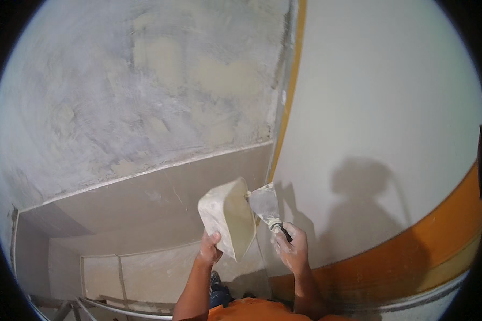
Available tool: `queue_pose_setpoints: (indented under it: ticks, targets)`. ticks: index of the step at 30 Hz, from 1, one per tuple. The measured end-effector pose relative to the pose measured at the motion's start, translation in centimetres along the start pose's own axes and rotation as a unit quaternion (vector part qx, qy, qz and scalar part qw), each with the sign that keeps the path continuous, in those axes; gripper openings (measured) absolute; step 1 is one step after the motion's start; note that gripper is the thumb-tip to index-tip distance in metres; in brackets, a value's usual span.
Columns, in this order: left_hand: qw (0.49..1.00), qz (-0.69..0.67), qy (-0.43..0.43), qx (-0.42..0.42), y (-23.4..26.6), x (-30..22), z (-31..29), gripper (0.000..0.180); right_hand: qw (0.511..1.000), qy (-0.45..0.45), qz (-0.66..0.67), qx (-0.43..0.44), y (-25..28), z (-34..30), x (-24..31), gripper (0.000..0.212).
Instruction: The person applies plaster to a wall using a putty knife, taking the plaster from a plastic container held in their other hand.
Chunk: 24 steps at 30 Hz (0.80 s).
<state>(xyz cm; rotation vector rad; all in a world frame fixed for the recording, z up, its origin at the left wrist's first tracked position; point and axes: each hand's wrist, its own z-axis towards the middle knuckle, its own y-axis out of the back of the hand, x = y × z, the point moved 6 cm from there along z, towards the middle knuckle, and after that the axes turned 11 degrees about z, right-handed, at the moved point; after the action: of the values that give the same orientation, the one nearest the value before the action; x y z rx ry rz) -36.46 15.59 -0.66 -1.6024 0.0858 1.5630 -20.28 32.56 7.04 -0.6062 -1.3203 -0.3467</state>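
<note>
My left hand [210, 247] is closed on the lower side of a pale, plaster-smeared mud pan [219, 211], which is tipped so its hollow side faces right. In my right hand [293, 249] is a putty knife [264, 203] with a wide metal blade and a dark handle. Its blade points up and left, close to the pan's right rim; whether they touch I cannot tell. Pale compound clings to the blade's edge and its neck. White residue covers the fingers of my right hand.
A patchy skim-coated wall [144, 91] rises ahead on the left, above a recessed ledge [160, 203]. On the right stands a smooth white wall [380, 96] with a yellow edge strip [290, 101] and an orange band [380, 273]. Metal rails [126, 311] run along the lower left.
</note>
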Motion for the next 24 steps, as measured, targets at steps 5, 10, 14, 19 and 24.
queue_pose_setpoints:
  ticks: [5,10,14,19,24]
  targets:
    - [0.999,-0.025,0.029,-0.008,2.0,-1.4,2.2,0.083,0.997,0.068,0.026,0.010,-2.6,4.5,3.8,0.023]
    - [0.998,-0.051,-0.001,-0.029,5.8,-4.5,4.6,0.080,0.994,0.099,-0.009,0.047,-6.5,6.4,3.8,0.032]
    - [0.997,-0.072,-0.017,-0.018,5.1,-6.5,6.3,0.079,0.991,0.074,-0.095,0.061,-7.8,7.2,1.9,0.035]
    - [0.996,0.018,-0.022,-0.086,4.1,-9.3,7.8,0.079,0.951,0.161,-0.255,0.071,-11.0,6.7,5.9,0.032]
    - [0.991,-0.049,-0.032,-0.123,6.7,-9.5,8.0,0.070,0.950,0.151,-0.263,0.071,-9.7,6.8,5.1,0.032]
